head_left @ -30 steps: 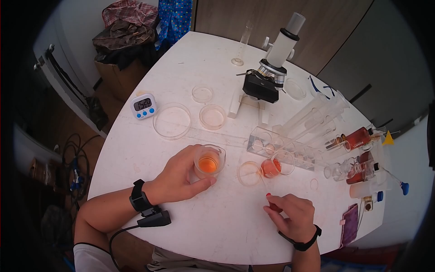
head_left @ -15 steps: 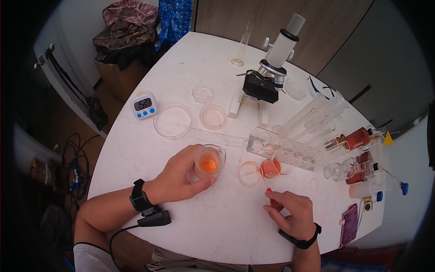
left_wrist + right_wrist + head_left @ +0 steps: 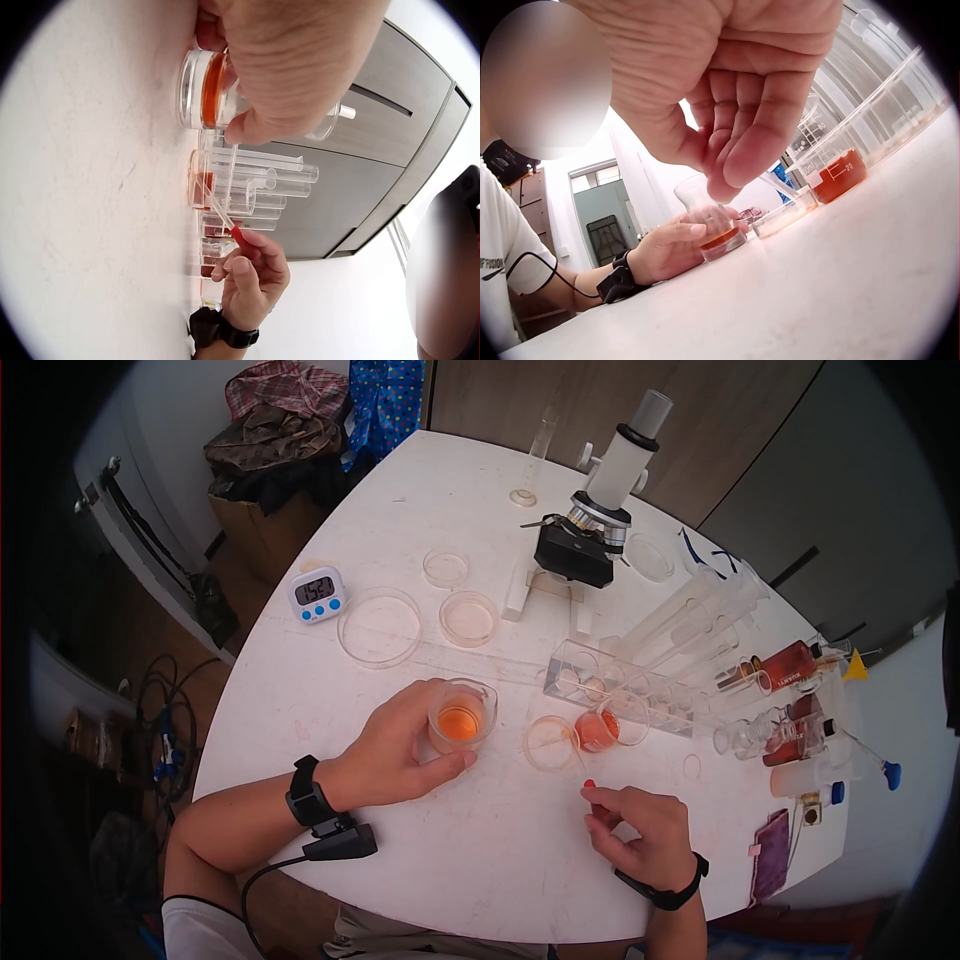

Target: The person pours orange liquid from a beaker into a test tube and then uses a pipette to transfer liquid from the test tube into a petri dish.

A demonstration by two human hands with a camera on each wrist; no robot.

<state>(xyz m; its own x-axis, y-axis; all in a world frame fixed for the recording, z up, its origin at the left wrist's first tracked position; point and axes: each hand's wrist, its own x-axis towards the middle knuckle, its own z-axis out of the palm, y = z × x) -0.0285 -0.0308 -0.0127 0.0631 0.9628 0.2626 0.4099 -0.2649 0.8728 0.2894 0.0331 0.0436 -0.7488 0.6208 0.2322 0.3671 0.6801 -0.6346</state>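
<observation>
My left hand is curled round a clear glass beaker with orange liquid in its bottom; the glass stands on the white table. My right hand pinches the red bulb of a dropper between thumb and fingers. In the left wrist view the dropper's clear tube slants into a shallow dish. Touching that dish or very close to it stands a small beaker of red-orange liquid. My right fingers hide the bulb in the right wrist view.
Behind the hands stand a test tube rack, a microscope and several glass dishes. A timer lies at the left. Tubes, red-brown bottles and a purple item line the right side.
The red bulb and my right fingertips have shifted slightly to the left and up in the head view. My left hand keeps its place round the beaker.
</observation>
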